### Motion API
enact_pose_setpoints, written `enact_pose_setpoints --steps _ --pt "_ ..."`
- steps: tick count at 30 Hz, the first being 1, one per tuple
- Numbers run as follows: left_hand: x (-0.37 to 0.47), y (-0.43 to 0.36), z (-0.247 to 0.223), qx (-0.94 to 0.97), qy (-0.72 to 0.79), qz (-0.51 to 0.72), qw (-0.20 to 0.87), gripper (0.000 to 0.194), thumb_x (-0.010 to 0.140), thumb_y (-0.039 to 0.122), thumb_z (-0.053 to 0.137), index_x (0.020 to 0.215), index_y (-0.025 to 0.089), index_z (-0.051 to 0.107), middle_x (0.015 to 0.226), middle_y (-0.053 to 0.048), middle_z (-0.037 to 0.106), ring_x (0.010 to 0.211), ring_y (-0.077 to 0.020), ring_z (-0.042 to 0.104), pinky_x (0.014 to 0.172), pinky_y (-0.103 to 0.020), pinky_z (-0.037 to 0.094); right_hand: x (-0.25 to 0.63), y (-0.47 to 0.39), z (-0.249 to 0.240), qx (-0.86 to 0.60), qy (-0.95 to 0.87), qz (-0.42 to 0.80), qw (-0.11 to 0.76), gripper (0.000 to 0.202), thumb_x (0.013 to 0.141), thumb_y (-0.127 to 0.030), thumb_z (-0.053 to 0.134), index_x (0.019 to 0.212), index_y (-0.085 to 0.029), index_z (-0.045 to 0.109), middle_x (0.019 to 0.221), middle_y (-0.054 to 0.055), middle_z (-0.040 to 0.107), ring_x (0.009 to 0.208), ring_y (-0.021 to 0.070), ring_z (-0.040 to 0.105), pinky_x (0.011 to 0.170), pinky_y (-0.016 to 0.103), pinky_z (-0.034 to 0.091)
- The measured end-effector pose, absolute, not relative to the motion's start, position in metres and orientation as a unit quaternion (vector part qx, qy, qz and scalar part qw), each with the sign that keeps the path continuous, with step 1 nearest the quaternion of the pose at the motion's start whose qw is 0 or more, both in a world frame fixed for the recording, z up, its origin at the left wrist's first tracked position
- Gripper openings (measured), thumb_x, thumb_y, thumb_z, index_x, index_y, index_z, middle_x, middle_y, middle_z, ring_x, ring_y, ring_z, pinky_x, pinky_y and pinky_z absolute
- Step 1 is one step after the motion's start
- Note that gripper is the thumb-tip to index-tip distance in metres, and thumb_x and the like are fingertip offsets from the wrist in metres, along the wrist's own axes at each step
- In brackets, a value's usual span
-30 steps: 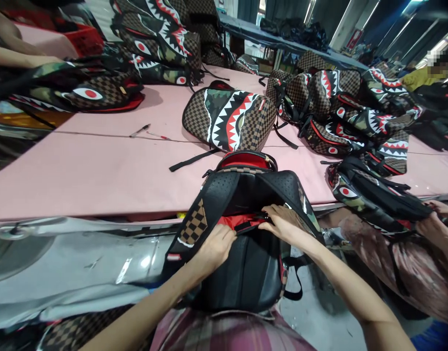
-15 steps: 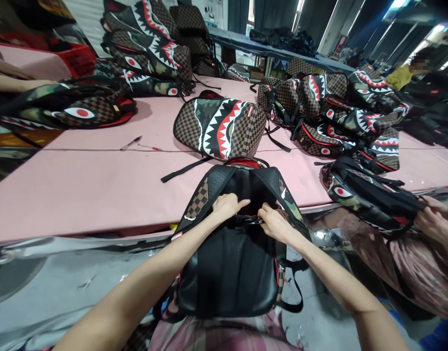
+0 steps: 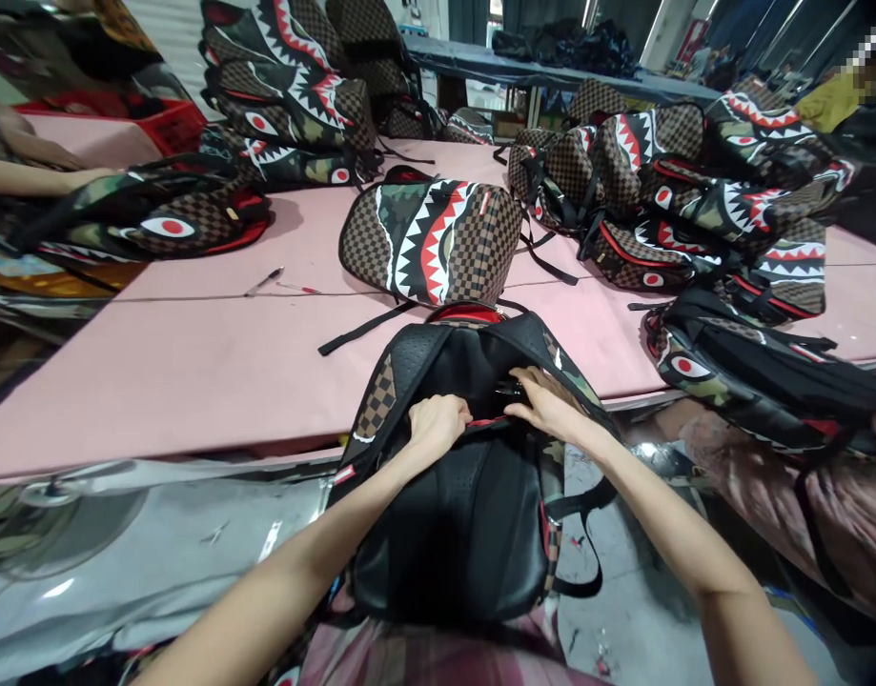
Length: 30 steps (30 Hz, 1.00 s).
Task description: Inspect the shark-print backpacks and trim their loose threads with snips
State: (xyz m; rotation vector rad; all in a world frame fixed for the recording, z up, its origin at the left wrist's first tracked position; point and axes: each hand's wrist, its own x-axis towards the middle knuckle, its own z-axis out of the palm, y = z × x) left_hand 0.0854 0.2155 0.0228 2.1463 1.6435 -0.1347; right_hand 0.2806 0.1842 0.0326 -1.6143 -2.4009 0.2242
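Observation:
A backpack [image 3: 452, 534] rests upright against my lap, its black padded back panel and straps toward me. Across its upper back runs an opening with a red edge [image 3: 489, 421]. My left hand [image 3: 439, 426] is closed on that edge, its fingertips partly hidden in the fold. At the right end of the opening my right hand [image 3: 544, 405] holds small dark snips [image 3: 509, 389], which point left; their shape is only partly visible. The thumb and fingers of this hand are apart around the opening's edge.
A checkered shark-mouth backpack [image 3: 434, 238] lies on the pink table [image 3: 194, 372] just beyond. Two pens [image 3: 264, 282] lie to its left. Backpack piles [image 3: 287, 95] stand at back left and right. Co-workers' hands [image 3: 87, 179] handle backpacks on both sides.
My right hand has lifted slightly, with the snips moving up off the red edge and its fingers spreading. My left hand has shifted a little downward, its thumb now tucked onto the edge.

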Motion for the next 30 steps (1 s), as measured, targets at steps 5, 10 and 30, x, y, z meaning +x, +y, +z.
enact_pose_setpoints --steps 5,10,30 --pt "0.083 0.215 0.023 0.764 0.612 -0.052 0.198 0.024 0.079 0.033 0.049 0.081 0.023 0.070 0.084 -0.009 0.071 0.086 -0.0247 0.064 0.074 -0.032 0.043 0.264 0.210 0.026 -0.439 -0.897 -0.003 0.058 0.005 0.088 -0.018 0.052 0.092 -0.017 0.054 0.088 0.004 0.057 0.083 0.0193 0.048 0.076 0.033 0.034" --pt "0.083 0.216 0.022 0.764 0.614 -0.047 0.192 0.023 0.078 0.033 0.050 0.080 0.023 0.070 0.084 -0.008 0.071 0.086 -0.0237 0.064 0.074 -0.031 0.044 0.254 0.223 0.008 -0.371 -0.926 -0.069 0.027 0.012 0.092 -0.017 0.044 0.087 -0.016 0.054 0.083 0.004 0.057 0.082 0.0197 0.047 0.077 0.036 0.031" --pt "0.079 0.225 0.013 0.768 0.609 -0.009 0.198 0.019 0.075 0.031 0.053 0.075 0.023 0.070 0.079 -0.008 0.071 0.082 -0.0241 0.065 0.072 -0.032 0.044 0.249 0.227 0.002 -0.386 -0.919 -0.075 0.033 0.017 0.093 -0.019 0.043 0.083 -0.018 0.057 0.079 0.003 0.058 0.080 0.0189 0.046 0.073 0.033 0.029"
